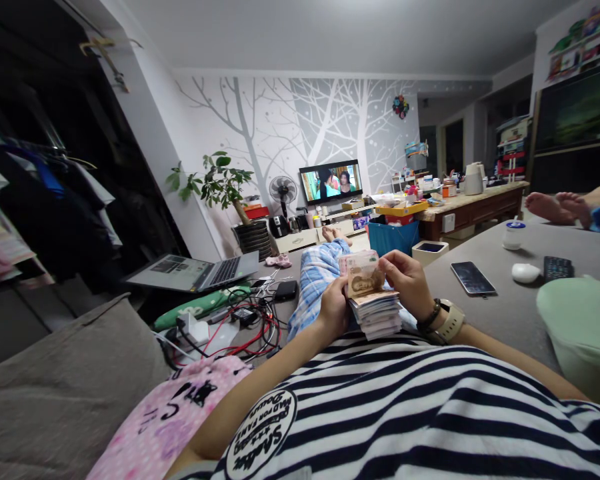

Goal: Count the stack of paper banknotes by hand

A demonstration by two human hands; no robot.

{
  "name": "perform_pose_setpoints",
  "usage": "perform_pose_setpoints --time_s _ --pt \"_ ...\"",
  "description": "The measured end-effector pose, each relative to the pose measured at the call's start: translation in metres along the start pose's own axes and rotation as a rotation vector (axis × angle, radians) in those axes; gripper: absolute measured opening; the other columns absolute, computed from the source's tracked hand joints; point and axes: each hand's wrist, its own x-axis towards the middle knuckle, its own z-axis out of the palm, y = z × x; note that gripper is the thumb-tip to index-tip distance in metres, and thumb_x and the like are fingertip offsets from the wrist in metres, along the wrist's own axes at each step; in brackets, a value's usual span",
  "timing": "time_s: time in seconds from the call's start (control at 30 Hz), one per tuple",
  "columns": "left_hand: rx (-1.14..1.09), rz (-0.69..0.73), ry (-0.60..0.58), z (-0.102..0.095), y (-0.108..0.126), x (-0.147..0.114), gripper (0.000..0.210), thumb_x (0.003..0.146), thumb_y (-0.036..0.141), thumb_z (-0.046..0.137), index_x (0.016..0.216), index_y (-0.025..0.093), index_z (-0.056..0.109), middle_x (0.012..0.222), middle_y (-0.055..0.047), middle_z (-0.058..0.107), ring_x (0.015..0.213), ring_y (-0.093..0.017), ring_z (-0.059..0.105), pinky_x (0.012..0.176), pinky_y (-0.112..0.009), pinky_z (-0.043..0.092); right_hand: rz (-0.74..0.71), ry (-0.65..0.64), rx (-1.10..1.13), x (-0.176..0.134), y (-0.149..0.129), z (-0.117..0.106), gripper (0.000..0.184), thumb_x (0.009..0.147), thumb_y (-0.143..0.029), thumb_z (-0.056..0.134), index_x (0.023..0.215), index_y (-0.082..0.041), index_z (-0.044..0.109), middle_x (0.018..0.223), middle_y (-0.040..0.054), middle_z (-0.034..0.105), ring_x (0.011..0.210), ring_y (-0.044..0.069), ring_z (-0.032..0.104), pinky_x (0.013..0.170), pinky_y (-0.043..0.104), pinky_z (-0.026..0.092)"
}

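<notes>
A thick stack of banknotes (375,313) is held upright in front of my striped shirt, folded over so that its many edges face me. My left hand (334,301) grips the stack from its left side. At the upper right, my right hand (401,277) pinches the edge of a brownish note (365,279) with a portrait on it. Pinkish notes show behind that one. A pale watch and a dark beaded bracelet are on my right wrist.
To the left are an open laptop (195,273), tangled cables (255,320) and a pink blanket (180,420). On the right lie a phone (473,277), a white mouse (525,273), a remote (558,268) and a green cushion (575,320). Another person's feet (555,207) rest beyond.
</notes>
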Motion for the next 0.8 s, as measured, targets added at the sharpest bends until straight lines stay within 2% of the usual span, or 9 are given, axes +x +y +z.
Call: perform_pose_setpoints --time_s 0.17,0.33,0.5,0.8 --pt "0.036 -0.005 0.023 0.002 0.001 -0.002 0.004 0.063 0.018 0.063 0.061 0.017 0.059 0.057 0.001 0.059 0.074 -0.02 0.061 0.073 -0.031 0.048 0.024 0.005 -0.009 0.002 0.002 0.0 0.03 0.08 -0.044 0.058 0.068 -0.017 0.055 0.054 -0.0041 0.044 0.048 0.009 0.035 0.046 0.024 0.029" --pt "0.01 -0.048 -0.024 0.006 0.003 -0.005 0.007 0.064 0.021 0.062 0.063 0.015 0.06 0.059 -0.001 0.061 0.069 -0.019 0.061 0.072 -0.033 0.048 0.059 0.001 -0.003 0.004 0.005 0.0 0.032 0.079 -0.047 0.058 0.067 -0.017 0.054 0.053 -0.0046 0.042 0.048 0.009 0.034 0.045 0.024 0.027" --pt "0.023 -0.032 -0.041 0.005 0.002 -0.006 0.009 0.064 0.022 0.06 0.062 0.013 0.06 0.06 -0.001 0.06 0.061 -0.015 0.058 0.07 -0.031 0.048 0.073 -0.001 0.032 0.004 0.003 0.001 0.034 0.078 -0.048 0.059 0.067 -0.017 0.053 0.052 -0.0047 0.042 0.047 0.009 0.034 0.044 0.024 0.026" --pt "0.06 -0.007 0.035 0.004 0.002 -0.005 0.009 0.064 0.02 0.062 0.059 0.017 0.056 0.057 0.0 0.058 0.077 -0.02 0.061 0.076 -0.033 0.048 0.074 0.002 0.065 0.001 -0.006 0.002 0.036 0.077 -0.051 0.059 0.065 -0.018 0.052 0.05 -0.005 0.042 0.045 0.008 0.035 0.042 0.023 0.028"
